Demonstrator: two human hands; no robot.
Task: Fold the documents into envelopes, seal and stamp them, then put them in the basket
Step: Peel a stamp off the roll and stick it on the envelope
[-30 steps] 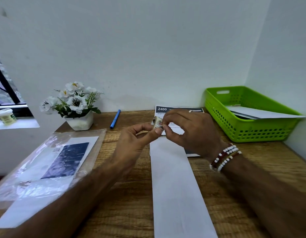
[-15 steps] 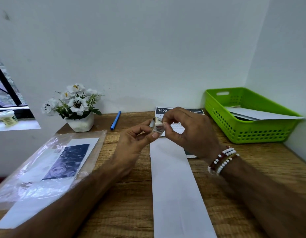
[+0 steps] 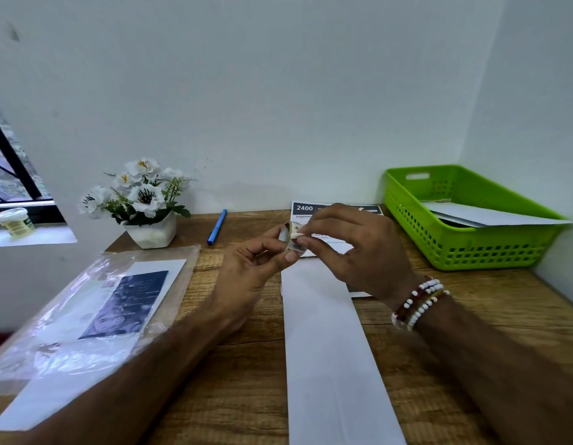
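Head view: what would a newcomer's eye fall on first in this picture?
First, the two hands in the middle: the left hand and the right hand both pinch a small stamp above a long white envelope lying on the wooden table. Next, the bright green basket at the back right, with white envelopes in it, and the white flowers at the back left.

Lime-green perforated plastic basket [image 3: 465, 248]; plain white long paper envelope [image 3: 327, 348]; blue pen [image 3: 217, 227]; brown wood-grain worktop [image 3: 246, 380]; red-and-white beaded bracelets [image 3: 420, 303].
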